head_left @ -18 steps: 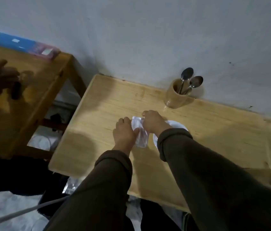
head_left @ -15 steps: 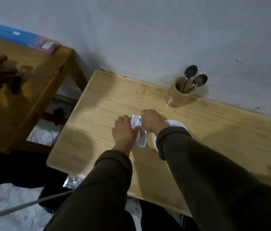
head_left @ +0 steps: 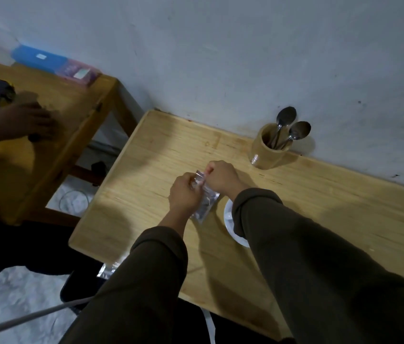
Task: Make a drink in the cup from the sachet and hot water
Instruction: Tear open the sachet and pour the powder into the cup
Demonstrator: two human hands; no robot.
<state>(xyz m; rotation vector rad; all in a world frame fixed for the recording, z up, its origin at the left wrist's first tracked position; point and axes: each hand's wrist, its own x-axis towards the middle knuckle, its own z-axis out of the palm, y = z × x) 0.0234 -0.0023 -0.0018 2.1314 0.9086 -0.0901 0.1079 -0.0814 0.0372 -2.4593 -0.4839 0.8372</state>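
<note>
A small silvery sachet [head_left: 206, 203] hangs above the light wooden table [head_left: 307, 204], gripped at its top edge by both hands. My left hand [head_left: 185, 193] pinches its upper left corner. My right hand [head_left: 222, 177] pinches the top right, fingers closed on the foil. Just right of the sachet a white dish or cup [head_left: 230, 223] rests on the table, mostly hidden under my right sleeve. No hot water container is in view.
A wooden holder [head_left: 268, 150] with two metal spoons [head_left: 292, 127] stands by the wall. To the left is a second wooden table [head_left: 54, 135] with a blue box [head_left: 39, 58]; another person's hand [head_left: 32, 122] rests on it. A cable [head_left: 22, 319] crosses the floor.
Both hands have lifted the sachet's top end and pinch it closer together; the sachet now tilts down to the right. The other person's hand has moved right along the left table.
</note>
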